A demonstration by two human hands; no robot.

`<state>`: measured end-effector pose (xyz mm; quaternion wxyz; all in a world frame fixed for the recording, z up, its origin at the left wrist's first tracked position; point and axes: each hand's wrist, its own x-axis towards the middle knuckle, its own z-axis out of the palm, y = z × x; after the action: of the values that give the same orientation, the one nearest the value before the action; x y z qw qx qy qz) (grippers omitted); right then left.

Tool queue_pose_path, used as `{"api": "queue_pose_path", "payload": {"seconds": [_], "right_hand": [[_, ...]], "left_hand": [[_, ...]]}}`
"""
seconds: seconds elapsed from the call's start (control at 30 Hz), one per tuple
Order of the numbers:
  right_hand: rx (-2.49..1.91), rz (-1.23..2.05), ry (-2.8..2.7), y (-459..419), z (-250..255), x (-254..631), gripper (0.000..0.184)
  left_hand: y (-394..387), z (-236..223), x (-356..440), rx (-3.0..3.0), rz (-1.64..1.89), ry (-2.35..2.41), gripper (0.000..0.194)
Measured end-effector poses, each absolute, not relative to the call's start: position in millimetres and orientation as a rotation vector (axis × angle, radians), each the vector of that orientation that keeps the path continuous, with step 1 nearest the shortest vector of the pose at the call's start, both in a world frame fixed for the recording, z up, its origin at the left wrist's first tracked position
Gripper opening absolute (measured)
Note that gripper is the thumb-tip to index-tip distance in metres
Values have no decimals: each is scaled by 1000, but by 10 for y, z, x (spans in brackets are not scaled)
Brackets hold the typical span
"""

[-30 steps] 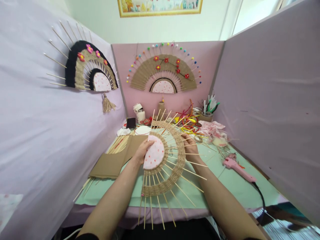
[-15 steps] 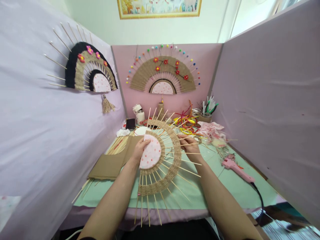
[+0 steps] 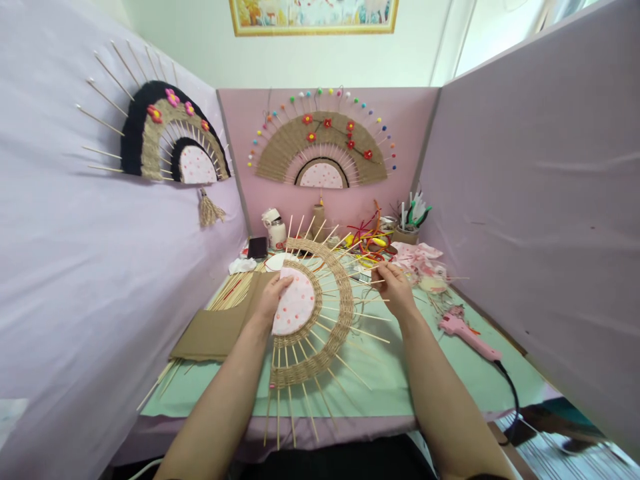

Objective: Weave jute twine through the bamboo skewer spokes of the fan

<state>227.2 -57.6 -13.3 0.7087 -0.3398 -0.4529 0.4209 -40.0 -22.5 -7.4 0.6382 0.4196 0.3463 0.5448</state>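
A half-round woven fan of brown twine on thin wooden sticks stands tilted above the table. My left hand grips its pale half-circle centre, dotted with pink, thumb on the front and fingers hidden behind. My right hand is closed in a pinch at the stick tips on the fan's right side. A loose strand of twine hangs between that hand and the woven band, and appears to run up to the pinched fingers. A small pink mark sits at the band's lower end.
A pink glue gun with a black cord lies at right. Folded brown cardboard and loose sticks lie at left. Coloured pipe cleaners, pink-dotted cloth and a phone are at the back. Finished fans hang on the partitions.
My right hand has moved away from the woven band, out to the right past the stick tips. My left hand keeps its hold on the fan, which appears slightly further left.
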Motion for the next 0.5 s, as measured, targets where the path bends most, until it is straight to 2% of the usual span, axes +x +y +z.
{"api": "queue_pose_path", "payload": {"seconds": [0.27,0.5], "right_hand": [[-826,624,-958,-546,-186,2287,20],[-678,701,-938,-573,-147,2249,21]], "left_hand": [[-236,-53,-405,974,1244,811,28],[-191,-60,-434,886,1336,834,26]]}}
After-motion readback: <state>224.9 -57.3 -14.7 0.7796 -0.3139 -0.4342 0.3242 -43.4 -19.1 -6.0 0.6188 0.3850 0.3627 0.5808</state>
